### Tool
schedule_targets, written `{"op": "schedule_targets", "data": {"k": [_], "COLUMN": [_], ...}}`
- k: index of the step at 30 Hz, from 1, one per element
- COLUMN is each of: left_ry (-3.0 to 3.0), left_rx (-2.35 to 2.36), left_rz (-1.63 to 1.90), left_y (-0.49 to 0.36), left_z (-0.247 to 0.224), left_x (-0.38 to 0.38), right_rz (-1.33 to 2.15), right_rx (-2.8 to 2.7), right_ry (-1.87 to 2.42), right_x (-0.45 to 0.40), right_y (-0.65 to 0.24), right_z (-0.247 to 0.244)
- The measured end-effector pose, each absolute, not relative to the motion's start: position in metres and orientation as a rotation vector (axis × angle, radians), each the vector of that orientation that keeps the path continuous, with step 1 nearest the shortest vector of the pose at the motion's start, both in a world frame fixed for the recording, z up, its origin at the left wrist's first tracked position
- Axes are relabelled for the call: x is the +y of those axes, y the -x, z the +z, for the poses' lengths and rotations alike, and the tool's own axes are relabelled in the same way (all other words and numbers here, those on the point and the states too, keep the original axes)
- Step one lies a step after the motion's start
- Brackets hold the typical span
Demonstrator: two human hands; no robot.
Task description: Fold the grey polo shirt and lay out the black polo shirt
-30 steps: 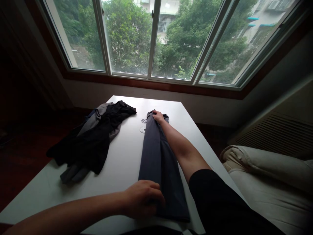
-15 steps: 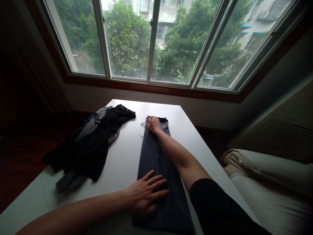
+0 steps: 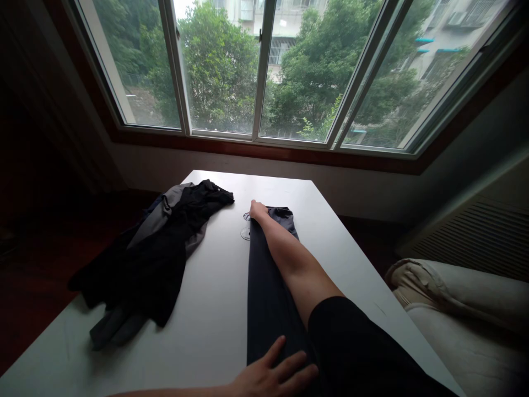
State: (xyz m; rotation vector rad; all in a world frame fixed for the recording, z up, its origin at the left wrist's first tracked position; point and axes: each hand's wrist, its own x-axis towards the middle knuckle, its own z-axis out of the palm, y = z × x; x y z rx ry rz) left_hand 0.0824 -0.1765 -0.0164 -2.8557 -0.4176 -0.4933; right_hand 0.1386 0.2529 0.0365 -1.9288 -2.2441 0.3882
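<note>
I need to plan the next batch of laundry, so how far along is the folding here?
Done: the dark trousers lie folded lengthwise into a narrow strip on the white table. In hand: the left hand lies flat on the near end, and the right hand presses the far end. Left: the pile of dark clothes beside them lies crumpled, unfolded.

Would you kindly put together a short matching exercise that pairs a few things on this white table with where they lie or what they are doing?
Things:
1. long folded dark navy garment
2. crumpled heap of black and grey clothes
3. left hand
4. right hand

Places or states:
A. on the left part of the white table, untouched
B. fingers spread flat on the near end of the garment
C. stretched lengthwise down the table's middle
D. resting on the far end of the garment

Pairs: 1-C, 2-A, 3-B, 4-D
</note>
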Motion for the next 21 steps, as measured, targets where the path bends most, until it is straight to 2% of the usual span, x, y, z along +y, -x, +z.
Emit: {"op": "schedule_targets", "data": {"k": [7, 16, 21], "left_ry": [3.075, 3.419, 3.486], "left_rx": [-0.442, -0.539, -0.553], "left_rz": [-0.408, -0.296, -0.291], "left_y": [-0.077, -0.076, -0.074], "left_z": [0.014, 0.039, 0.048], "left_x": [-0.173, -0.183, -0.185], "right_rz": [0.314, -0.004, 0.236], "right_rx": [-2.298, -2.455, -2.462], "right_ry": [1.904, 1.65, 1.703], "right_x": [0.239, 0.167, 0.159], "right_y": [-0.137, -0.148, -0.17], "right_z": [0.029, 0.006, -0.008]}}
